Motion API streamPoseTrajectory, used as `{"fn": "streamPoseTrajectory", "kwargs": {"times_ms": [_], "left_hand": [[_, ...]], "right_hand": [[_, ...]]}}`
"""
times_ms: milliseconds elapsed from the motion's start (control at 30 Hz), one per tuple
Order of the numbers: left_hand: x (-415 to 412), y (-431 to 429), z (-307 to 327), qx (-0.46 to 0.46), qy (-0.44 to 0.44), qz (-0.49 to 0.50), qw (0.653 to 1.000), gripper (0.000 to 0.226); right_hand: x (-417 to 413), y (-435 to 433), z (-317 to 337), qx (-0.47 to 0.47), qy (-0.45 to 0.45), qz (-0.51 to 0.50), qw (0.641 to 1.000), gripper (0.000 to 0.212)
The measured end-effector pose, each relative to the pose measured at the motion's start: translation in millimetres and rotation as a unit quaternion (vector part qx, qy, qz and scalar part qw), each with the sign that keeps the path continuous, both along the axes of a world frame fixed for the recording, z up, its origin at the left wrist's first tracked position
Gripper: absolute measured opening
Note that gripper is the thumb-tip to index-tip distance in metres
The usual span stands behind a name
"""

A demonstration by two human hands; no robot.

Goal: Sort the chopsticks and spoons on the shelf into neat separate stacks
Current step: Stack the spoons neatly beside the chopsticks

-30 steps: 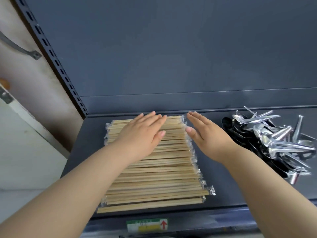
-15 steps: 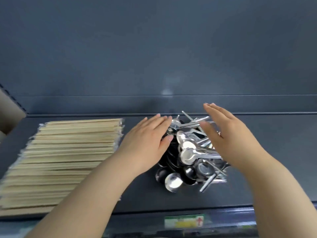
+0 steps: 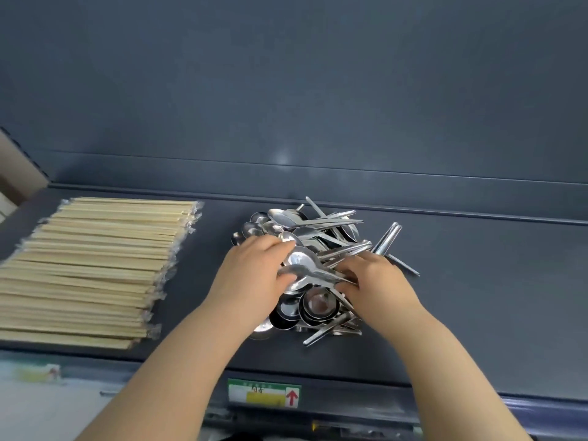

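A tangled heap of shiny metal spoons (image 3: 321,227) lies in the middle of the dark grey shelf (image 3: 477,281). My left hand (image 3: 251,272) grips the bowl end of a few spoons (image 3: 302,265) on top of the heap, fingers curled round them. My right hand (image 3: 378,284) holds the handles of the same spoons from the right side. To the left lies a flat, even stack of wrapped wooden chopsticks (image 3: 92,265), apart from the heap and from both hands.
The shelf's back wall (image 3: 286,90) rises right behind the heap. A price label (image 3: 264,393) with a red arrow sits on the shelf's front edge. Bare shelf surface stretches to the right of the spoons.
Both hands left the chopstick stack, moved right over the spoon heap, then came down and closed on the top spoons. The view shifted right with them.
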State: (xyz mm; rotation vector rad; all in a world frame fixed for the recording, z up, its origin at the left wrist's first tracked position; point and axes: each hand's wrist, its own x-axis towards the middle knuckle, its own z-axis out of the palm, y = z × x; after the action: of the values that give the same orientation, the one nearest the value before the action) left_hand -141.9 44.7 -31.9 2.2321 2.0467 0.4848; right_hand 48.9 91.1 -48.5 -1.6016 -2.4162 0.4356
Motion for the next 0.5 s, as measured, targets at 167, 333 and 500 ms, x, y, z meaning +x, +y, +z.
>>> {"fn": "streamPoseTrajectory", "kwargs": {"times_ms": [167,333,500], "left_hand": [[2.5,8.5,-5.5,0.056,-0.047,0.017,0.997,0.017],[5.2,8.6,0.8,0.058,-0.064,0.033,0.996,0.011],[3.5,5.2,2.9,0.043,-0.037,0.027,0.998,0.016]], "right_hand": [[-7.5,-1.8,0.9,0.015,0.081,-0.039,0.996,0.012],[-4.0,-2.1,7.1,0.035,0.137,-0.034,0.989,0.011],[3.6,-7.5,-2.3,0.029,0.058,0.016,0.998,0.022]]}}
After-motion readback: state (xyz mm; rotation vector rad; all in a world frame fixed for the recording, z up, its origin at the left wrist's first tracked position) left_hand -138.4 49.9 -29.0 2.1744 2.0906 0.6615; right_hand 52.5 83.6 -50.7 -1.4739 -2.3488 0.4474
